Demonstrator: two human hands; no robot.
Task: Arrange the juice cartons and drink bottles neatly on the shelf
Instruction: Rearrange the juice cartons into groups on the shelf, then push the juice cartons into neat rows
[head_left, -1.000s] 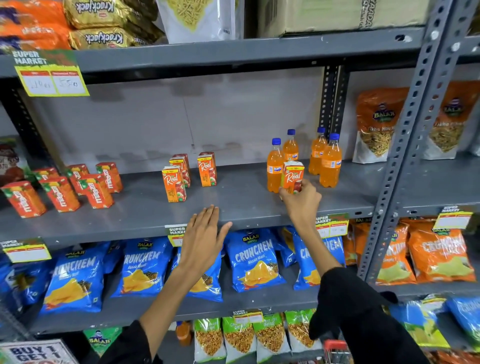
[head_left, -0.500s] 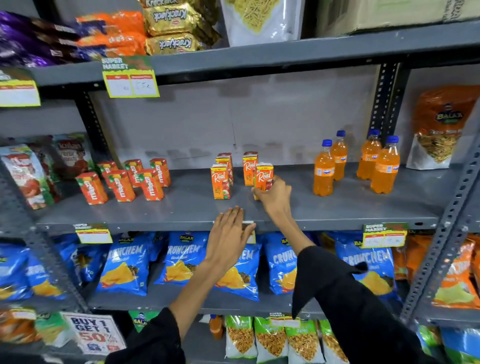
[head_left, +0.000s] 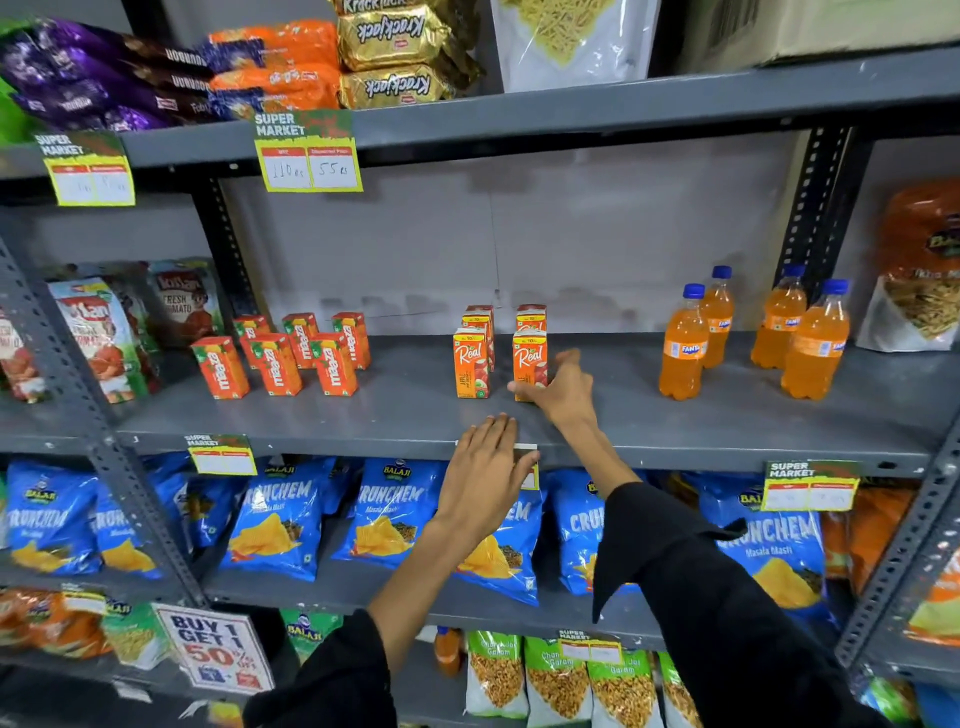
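I see my right hand's fingers (head_left: 524, 387) wrapped narrowly round the lower part of the front right Real carton (head_left: 530, 358), holding it upright on the grey shelf (head_left: 597, 415); the right hand (head_left: 563, 389) reaches in from a black sleeve (head_left: 727, 597); just left of it stands a second Real carton (head_left: 471, 364), close but apart, with two more cartons (head_left: 480, 317) right behind them; my left hand (head_left: 483, 483) is spread flat, fingers together, holding nothing, resting at the shelf's front edge over a price tag (head_left: 527, 467); farther left sits a cluster of Maaza cartons (head_left: 283, 353); well to the right stand four orange Fanta bottles (head_left: 753, 332), upright; blue Crunchem bags (head_left: 387, 512) fill the shelf below
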